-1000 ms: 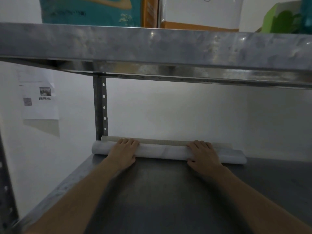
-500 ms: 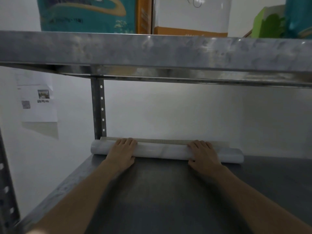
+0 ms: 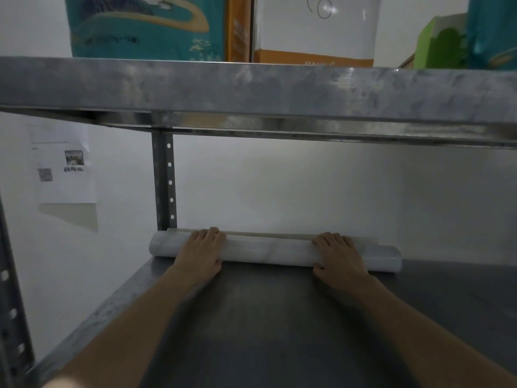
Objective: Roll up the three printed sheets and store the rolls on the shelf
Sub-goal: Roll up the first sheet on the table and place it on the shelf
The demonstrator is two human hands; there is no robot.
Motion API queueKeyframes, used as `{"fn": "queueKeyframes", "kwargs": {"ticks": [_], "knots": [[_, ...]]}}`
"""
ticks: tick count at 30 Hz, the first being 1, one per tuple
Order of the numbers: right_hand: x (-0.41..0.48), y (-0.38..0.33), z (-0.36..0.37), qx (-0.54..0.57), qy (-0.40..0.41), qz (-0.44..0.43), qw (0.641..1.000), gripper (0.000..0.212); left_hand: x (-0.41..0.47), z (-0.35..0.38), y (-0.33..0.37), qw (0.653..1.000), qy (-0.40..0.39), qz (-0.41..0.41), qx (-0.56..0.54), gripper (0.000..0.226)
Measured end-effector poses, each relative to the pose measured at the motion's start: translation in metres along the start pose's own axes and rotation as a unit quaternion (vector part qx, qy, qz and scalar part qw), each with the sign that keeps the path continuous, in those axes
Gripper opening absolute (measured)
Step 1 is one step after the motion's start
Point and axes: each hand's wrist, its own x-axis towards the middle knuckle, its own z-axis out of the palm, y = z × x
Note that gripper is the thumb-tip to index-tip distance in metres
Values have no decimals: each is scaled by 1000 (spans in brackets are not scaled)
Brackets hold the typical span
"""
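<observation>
A pale grey roll (image 3: 268,252) lies across the back of the dark metal shelf (image 3: 265,317), close to the white wall. Behind it a thinner beige roll (image 3: 268,235) shows as a narrow strip against the wall. My left hand (image 3: 201,253) lies palm down over the grey roll near its left end, fingers curled over the top. My right hand (image 3: 338,256) rests the same way near the right end. Whether a third roll lies behind is hidden.
The upper shelf board (image 3: 251,88) hangs low overhead, carrying a teal package (image 3: 145,26), a white and orange box (image 3: 316,29) and a green box (image 3: 442,43). A perforated upright post (image 3: 163,183) stands at the back left. A printed notice (image 3: 64,169) hangs on the wall.
Both hands stay on the grey roll in the same places. Only the camera has tilted slightly; the roll has not visibly moved.
</observation>
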Motion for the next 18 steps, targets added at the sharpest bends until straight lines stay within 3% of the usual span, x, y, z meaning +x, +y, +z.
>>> {"fn": "queueKeyframes", "kwargs": {"ticks": [12, 18], "knots": [[1, -19, -8, 20, 24, 21, 999, 55, 1, -10, -2, 1000, 0, 23, -21, 69], [-9, -28, -24, 26, 29, 35, 999, 58, -2, -29, -3, 999, -11, 35, -19, 64]]}}
